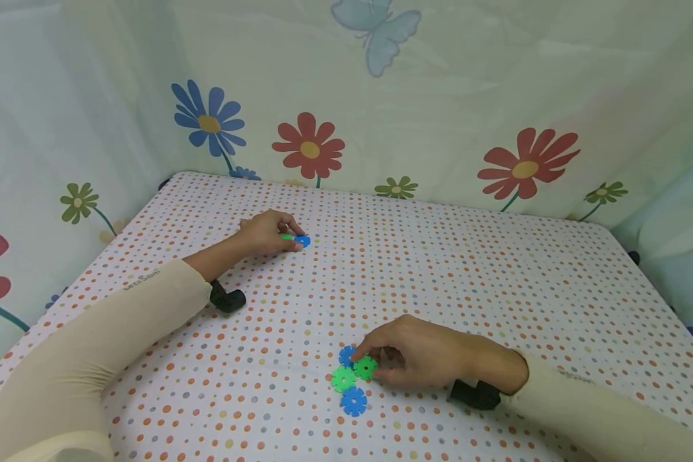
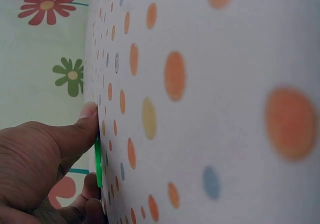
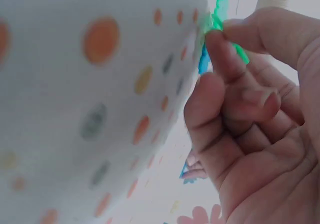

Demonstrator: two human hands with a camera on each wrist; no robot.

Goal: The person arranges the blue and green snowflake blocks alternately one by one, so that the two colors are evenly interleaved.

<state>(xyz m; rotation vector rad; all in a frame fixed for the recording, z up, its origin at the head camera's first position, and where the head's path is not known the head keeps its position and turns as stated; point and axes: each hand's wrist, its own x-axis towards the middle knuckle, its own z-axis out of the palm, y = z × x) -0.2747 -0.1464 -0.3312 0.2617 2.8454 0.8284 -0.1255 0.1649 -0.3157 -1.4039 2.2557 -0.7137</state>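
Toward the far left of the table, my left hand point(image 1: 268, 232) has thumb and fingertips at opposite edges of a blue notched interlocking disc point(image 1: 303, 241). A green disc point(image 1: 287, 237) shows partly under that hand, and its edge point(image 2: 98, 163) appears between thumb and fingers in the left wrist view. My right hand point(image 1: 418, 353), near the front middle, pinches a green notched interlocking disc point(image 1: 366, 367) between thumb and finger, the disc tilted in the right wrist view. Around it are a blue disc point(image 1: 346, 356), another green disc point(image 1: 343, 379) and a lower blue disc point(image 1: 354, 402).
A white tablecloth point(image 1: 439, 269) with coloured dots covers the table. Behind it hangs a pale curtain point(image 1: 427, 128) printed with flowers and a butterfly. Each wrist carries a black camera, the left one point(image 1: 228, 298) close above the cloth.
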